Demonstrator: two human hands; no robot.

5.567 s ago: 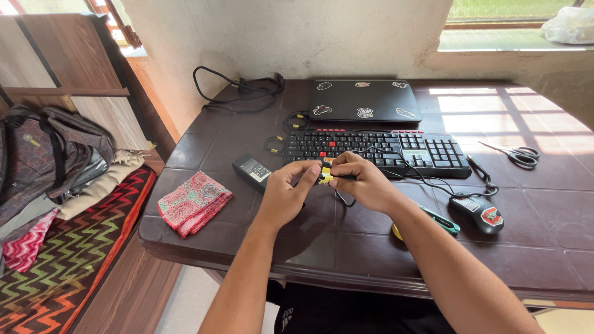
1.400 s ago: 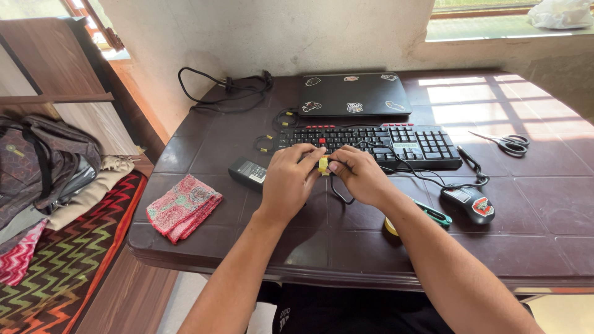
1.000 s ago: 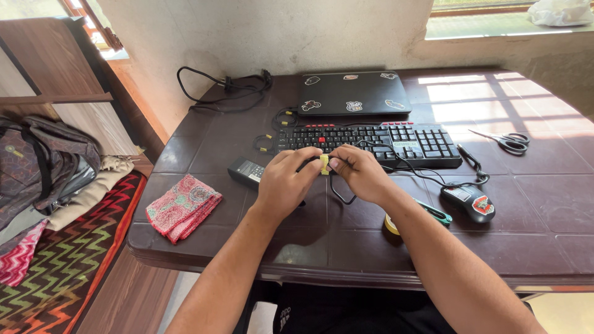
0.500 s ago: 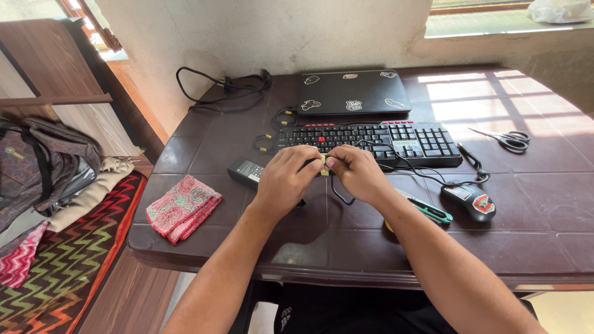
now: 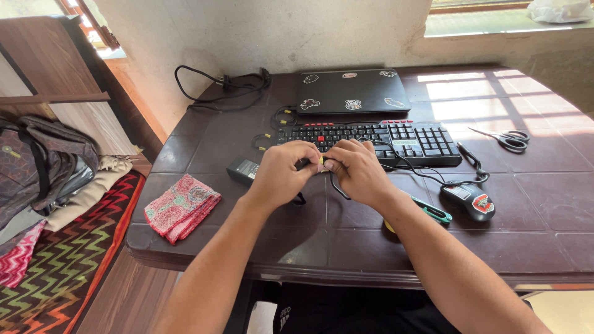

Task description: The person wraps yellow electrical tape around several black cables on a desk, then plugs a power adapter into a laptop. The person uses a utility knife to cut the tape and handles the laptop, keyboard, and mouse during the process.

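Note:
My left hand (image 5: 286,172) and my right hand (image 5: 357,170) meet over the dark table (image 5: 544,204), just in front of the black keyboard (image 5: 371,137). Both pinch a thin black cable (image 5: 334,185) at a small yellow piece (image 5: 321,162) between the fingertips. A loop of the cable hangs down below my right hand. The fingers hide most of the yellow piece.
A shut laptop (image 5: 351,91) lies behind the keyboard, with a coiled black cord (image 5: 229,83) to its left. A mouse (image 5: 468,200), a green-handled tool (image 5: 430,210) and scissors (image 5: 504,138) sit to the right. A red patterned cloth (image 5: 182,206) and small black box (image 5: 243,169) lie left.
The hands stay together on the cable and have barely moved. The yellow piece shows less between the fingers than a second ago.

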